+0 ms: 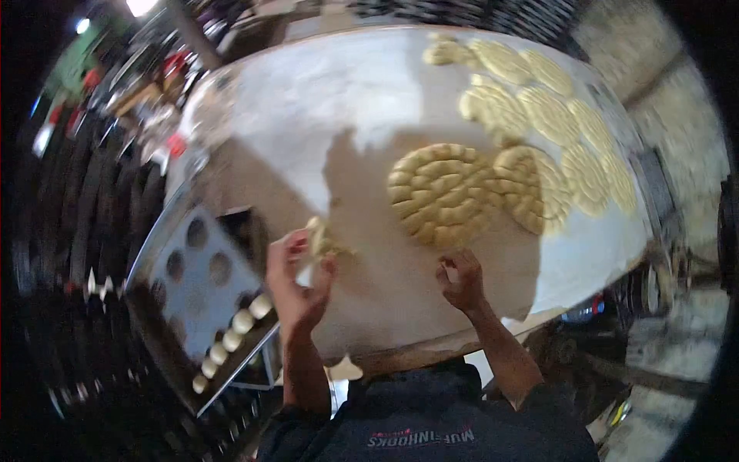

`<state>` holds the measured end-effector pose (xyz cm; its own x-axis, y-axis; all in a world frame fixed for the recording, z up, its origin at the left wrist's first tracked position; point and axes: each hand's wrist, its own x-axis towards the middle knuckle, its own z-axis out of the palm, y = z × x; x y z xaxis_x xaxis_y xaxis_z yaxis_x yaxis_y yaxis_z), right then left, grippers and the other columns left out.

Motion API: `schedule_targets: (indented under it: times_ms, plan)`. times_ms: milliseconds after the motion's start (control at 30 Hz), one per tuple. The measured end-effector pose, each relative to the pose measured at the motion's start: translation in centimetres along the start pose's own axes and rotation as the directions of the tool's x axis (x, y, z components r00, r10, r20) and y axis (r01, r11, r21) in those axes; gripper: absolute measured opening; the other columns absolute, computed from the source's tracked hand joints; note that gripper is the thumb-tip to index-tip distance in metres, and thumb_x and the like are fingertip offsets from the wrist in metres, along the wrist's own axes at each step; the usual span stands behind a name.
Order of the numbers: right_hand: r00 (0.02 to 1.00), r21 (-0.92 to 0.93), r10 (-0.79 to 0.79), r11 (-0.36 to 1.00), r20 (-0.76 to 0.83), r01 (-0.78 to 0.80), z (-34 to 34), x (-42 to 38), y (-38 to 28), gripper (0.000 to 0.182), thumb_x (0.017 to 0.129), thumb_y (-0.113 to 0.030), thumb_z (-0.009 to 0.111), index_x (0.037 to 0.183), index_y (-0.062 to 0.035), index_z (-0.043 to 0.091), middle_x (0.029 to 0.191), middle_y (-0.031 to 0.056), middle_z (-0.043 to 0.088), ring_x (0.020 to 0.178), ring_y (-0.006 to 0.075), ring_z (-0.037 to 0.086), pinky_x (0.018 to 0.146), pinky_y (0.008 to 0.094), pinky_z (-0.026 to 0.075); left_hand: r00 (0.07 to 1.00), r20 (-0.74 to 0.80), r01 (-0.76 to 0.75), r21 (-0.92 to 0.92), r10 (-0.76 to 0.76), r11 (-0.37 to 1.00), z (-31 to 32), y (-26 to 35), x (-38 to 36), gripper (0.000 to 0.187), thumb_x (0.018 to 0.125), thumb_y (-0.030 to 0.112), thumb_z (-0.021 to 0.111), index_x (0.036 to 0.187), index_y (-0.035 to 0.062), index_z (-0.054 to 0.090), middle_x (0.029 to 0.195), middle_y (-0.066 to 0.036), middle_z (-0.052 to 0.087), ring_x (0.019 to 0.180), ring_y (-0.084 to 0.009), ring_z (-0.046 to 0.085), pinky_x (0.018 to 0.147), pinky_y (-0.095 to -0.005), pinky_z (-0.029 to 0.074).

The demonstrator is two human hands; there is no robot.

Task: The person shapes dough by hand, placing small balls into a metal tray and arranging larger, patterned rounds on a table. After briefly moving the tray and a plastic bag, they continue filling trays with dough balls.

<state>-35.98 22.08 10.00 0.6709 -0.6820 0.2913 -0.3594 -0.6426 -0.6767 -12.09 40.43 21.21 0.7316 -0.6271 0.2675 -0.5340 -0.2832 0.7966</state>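
Toward the left of the table, my left hand (302, 281) holds a small piece of dough (318, 235) between thumb and fingers. My right hand (462, 281) is closed, its fingers pinched together, just below a large round of scored dough pieces (443, 192); whatever it may grip is too small to make out. Touching that round on its right is a second patterned round (531, 189), partly in shadow. More flat, patterned dough rounds (548, 115) lie side by side at the upper right.
A floured table (369, 316) spans the middle. At the left a metal tray (204, 269) with round hollows overlaps the table's edge, and several dough balls (232, 339) line its lower right side. A small dark box (242, 227) sits beside it.
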Motion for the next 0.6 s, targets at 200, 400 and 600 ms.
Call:
schedule_targets:
  times_ms: [200, 400, 600]
  plan:
    - [0.972, -0.273, 0.178, 0.938, -0.156, -0.215, -12.7, -8.2, 20.5, 0.014, 0.085, -0.018, 0.062, 0.083, -0.0053, 0.056, 0.075, 0.0110, 0.055, 0.073, 0.0295, 0.054, 0.070, 0.0443, 0.040, 0.607, 0.620, -0.397, -0.305, 0.497, 0.866, 25.0, 7.1, 11.1, 0.063, 0.078, 0.024, 0.079, 0.133, 0.0082, 0.052, 0.120, -0.015, 0.059, 0.109, -0.0252, 0.059, 0.097, -0.0391, 0.048]
    - [0.931, -0.221, 0.224, 0.931, -0.287, -0.292, -16.1, -10.1, 23.4, 0.012, 0.086, -0.016, 0.060, 0.080, -0.0095, 0.052, 0.074, 0.0074, 0.052, 0.074, 0.0286, 0.051, 0.073, 0.0431, 0.036, 0.798, 0.580, 0.310, -0.163, -0.163, 0.937, 46.6, 2.0, 29.6, 0.056, 0.092, 0.039, 0.064, 0.137, 0.0074, 0.051, 0.122, -0.012, 0.061, 0.104, -0.0230, 0.059, 0.088, -0.0379, 0.050]
    - [0.901, -0.117, 0.318, 0.924, -0.294, -0.364, -16.8, -8.7, 23.1, 0.009, 0.079, -0.011, 0.061, 0.076, -0.0103, 0.053, 0.072, 0.0061, 0.049, 0.071, 0.0259, 0.049, 0.071, 0.0422, 0.035, 0.968, 0.232, -0.063, 0.583, -0.091, 0.810, 57.3, 0.3, 36.1, 0.042, 0.084, 0.045, 0.073, 0.087, 0.0028, 0.071, 0.077, -0.004, 0.068, 0.071, -0.0153, 0.063, 0.065, -0.0352, 0.052]
